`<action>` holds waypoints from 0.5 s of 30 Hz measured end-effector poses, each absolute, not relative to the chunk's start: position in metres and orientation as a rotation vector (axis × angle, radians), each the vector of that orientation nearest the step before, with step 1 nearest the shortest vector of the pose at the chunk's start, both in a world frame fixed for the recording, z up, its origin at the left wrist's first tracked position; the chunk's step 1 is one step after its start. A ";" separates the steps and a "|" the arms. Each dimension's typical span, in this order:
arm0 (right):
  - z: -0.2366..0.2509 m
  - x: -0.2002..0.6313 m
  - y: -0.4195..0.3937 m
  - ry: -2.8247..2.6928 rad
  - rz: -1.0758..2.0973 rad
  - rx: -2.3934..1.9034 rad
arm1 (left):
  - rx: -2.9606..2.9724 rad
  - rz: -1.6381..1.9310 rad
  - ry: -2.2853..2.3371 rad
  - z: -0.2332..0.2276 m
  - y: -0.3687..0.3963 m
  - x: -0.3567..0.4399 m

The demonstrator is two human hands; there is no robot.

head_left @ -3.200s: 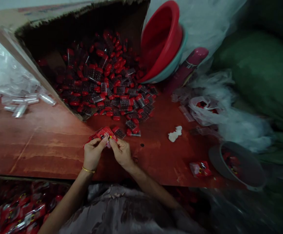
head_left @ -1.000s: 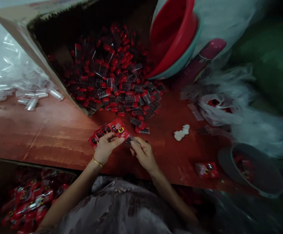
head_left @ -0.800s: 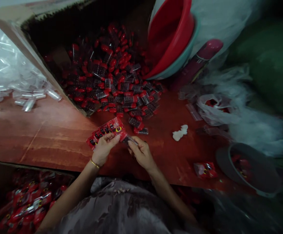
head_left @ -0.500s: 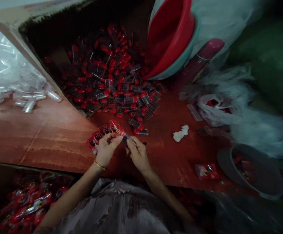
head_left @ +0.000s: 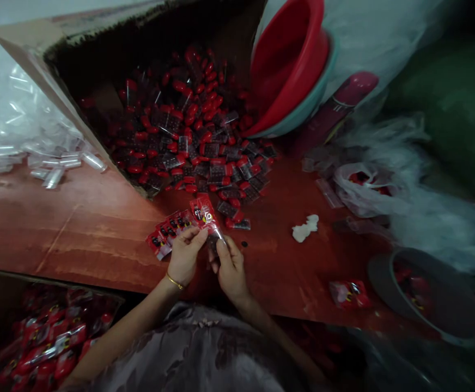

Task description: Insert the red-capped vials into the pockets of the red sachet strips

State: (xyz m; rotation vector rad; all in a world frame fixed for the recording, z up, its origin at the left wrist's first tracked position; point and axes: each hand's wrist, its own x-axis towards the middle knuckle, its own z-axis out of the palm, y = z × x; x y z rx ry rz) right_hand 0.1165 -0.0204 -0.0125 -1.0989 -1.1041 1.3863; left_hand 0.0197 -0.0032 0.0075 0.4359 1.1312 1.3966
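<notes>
Between my two hands is a small clear plastic packet (head_left: 207, 215) with a red printed card or backing and a dark lower part. My left hand (head_left: 185, 255) pinches its left edge. My right hand (head_left: 231, 267) grips its lower right side, the fingers closed on it. Just left of it, a row of similar red printed packets (head_left: 168, 233) lies overlapping on the table. Beyond my hands spreads a heap of small clear cases with red ends (head_left: 205, 141), spilling from a cardboard box (head_left: 29, 38) lying on its side.
Clear plastic sleeves (head_left: 53, 177) are piled at left. Red and teal basins (head_left: 290, 71) lean by a dark pink bottle (head_left: 339, 103). At right are a crumpled white scrap (head_left: 305, 228), a red packet (head_left: 348, 294), a grey tub (head_left: 429, 294) and plastic bags (head_left: 368, 185). Packets fill a box (head_left: 49, 337) lower left.
The held packet now stands more upright, its printed red front showing more fully. Both hands have shifted slightly downward in view. The whole scene has moved a little right and down.
</notes>
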 end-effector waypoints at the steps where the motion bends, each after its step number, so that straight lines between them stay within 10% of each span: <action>1: -0.012 0.117 -0.021 -1.127 1.354 -1.110 | 0.438 1.410 1.139 0.007 -0.004 0.020; 15: -0.016 0.144 -0.011 -1.136 1.601 -1.039 | 0.866 1.223 1.298 0.024 0.018 -0.013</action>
